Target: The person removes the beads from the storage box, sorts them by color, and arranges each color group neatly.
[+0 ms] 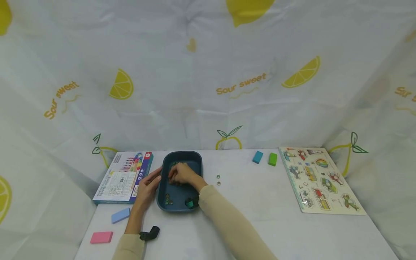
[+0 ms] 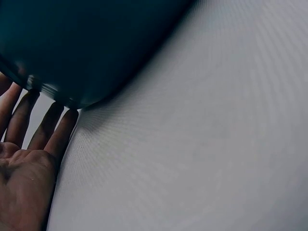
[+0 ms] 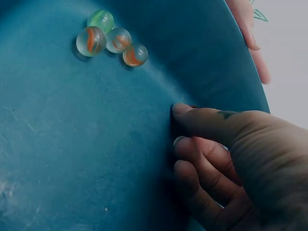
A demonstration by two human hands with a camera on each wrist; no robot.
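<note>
trays: 1
marbles on table: 2
blocks: 4
puzzle boards: 1
boxes: 1
hands: 2

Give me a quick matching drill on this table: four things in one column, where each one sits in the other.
Things:
1. puzzle board
2. pink block
3. right hand
4. booklet

Places:
A. inside the blue tray
B. far right of the table
C. just left of the tray
D. near left corner

Pairs: 1-B, 2-D, 3-A, 4-C
</note>
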